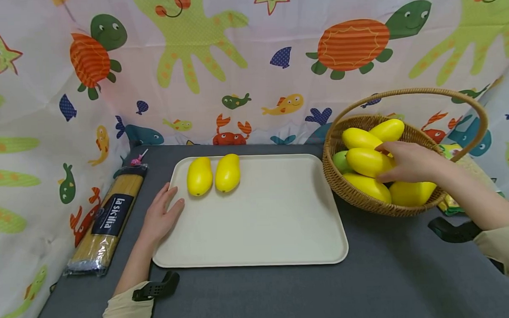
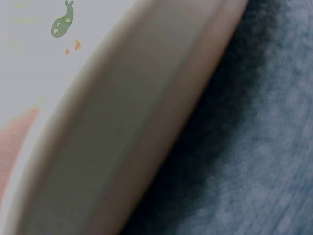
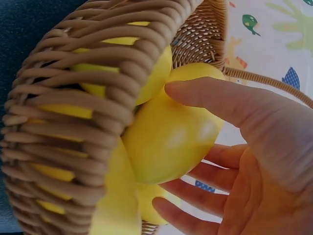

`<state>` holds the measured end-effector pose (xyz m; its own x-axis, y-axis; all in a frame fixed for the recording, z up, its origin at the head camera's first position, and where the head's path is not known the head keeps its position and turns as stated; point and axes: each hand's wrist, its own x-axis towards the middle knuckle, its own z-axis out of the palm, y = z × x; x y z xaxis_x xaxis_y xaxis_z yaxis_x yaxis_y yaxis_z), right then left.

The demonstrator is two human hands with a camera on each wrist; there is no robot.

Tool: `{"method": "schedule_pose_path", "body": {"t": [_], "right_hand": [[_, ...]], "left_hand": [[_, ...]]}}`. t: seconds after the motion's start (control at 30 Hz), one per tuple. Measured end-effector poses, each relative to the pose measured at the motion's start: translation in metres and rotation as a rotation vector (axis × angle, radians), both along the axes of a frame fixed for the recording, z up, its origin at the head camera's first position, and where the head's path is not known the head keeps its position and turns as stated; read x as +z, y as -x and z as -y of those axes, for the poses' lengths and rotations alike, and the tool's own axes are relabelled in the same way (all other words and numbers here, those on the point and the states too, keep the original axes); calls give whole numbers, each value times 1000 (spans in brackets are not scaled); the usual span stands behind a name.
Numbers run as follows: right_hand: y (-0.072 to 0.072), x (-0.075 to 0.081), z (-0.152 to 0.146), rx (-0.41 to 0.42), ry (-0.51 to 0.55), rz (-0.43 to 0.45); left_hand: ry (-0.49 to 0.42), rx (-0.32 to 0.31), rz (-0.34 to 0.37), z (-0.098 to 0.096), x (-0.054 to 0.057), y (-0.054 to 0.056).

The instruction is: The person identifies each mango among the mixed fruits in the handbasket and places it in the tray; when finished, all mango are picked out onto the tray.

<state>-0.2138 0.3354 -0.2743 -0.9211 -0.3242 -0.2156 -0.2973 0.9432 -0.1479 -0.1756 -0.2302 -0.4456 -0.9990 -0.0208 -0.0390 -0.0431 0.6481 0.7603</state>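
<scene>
Two yellow mangoes, a left one [image 1: 199,176] and a right one [image 1: 227,173], lie side by side at the upper left of a cream tray [image 1: 273,214]. My left hand [image 1: 161,217] rests on the tray's left edge with its fingers relaxed; the left wrist view shows only a blurred tray rim [image 2: 98,122]. At the right, my right hand [image 1: 410,162] reaches into a wicker basket [image 1: 357,204]. Its thumb and fingers curve round a yellow mango [image 3: 171,137] there. Several other yellow mangoes [image 1: 367,187] and a green fruit [image 1: 340,161] lie around it.
A pack of spaghetti [image 1: 109,220] lies left of the tray on the grey table [image 1: 259,294]. The basket's tall handle [image 1: 412,92] arches above the fruit. A green-yellow packet [image 1: 454,203] is partly hidden behind the basket. A patterned curtain [image 1: 243,75] hangs behind.
</scene>
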Motion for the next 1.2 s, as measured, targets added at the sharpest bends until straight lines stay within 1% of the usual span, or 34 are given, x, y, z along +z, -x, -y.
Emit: {"method": "schedule_pose_path", "body": {"t": [0.07,0.23,0.4,0.47,0.53,0.6,0.67,0.73,0.8,0.83,0.9,0.93,1.0,1.03,1.07,1.13,1.2], "right_hand": [[-1,-2,-3,5,0,2],[-3,-6,-8,13,25,-22],[-7,-6,-13,-25,88,-82],[-9,-5,-13,-58,116,-103],[-11,-4,-14,-101,154,-98],[-12,-3,-14,-163,207,-69],[-14,-2,-14,-231,290,-21],[-16,-2,-12,-296,401,18],[-19,-2,-8,-349,553,45],[-20,-3,-6,-370,658,57],[-22,-5,0,-389,920,88],[-23,-6,4,-385,1073,112],[-23,-9,13,-347,1383,183],[-23,-9,18,-332,1518,229],[-24,-10,24,-311,1629,272],[-25,-10,37,-283,1775,344],[-27,-10,53,-275,1844,386]], "left_hand": [[-1,0,3,-1,0,0],[-2,1,-1,-1,-2,1],[-7,-5,-18,0,-2,1],[-11,-4,-19,0,-2,0],[-12,-1,-15,0,-1,0],[-11,2,-10,0,-1,0],[-9,4,-8,0,-1,0],[-4,4,-7,0,-1,0],[-3,3,-7,1,-1,0],[-2,4,-8,1,-1,0],[-1,2,-10,2,-2,-1],[-3,1,-11,2,-2,-1],[-4,1,-14,2,-2,-1],[-3,1,-15,2,-2,-1],[-3,1,-14,2,-2,-1],[-4,2,-11,2,-1,0],[-2,4,-7,2,-2,0]]}}
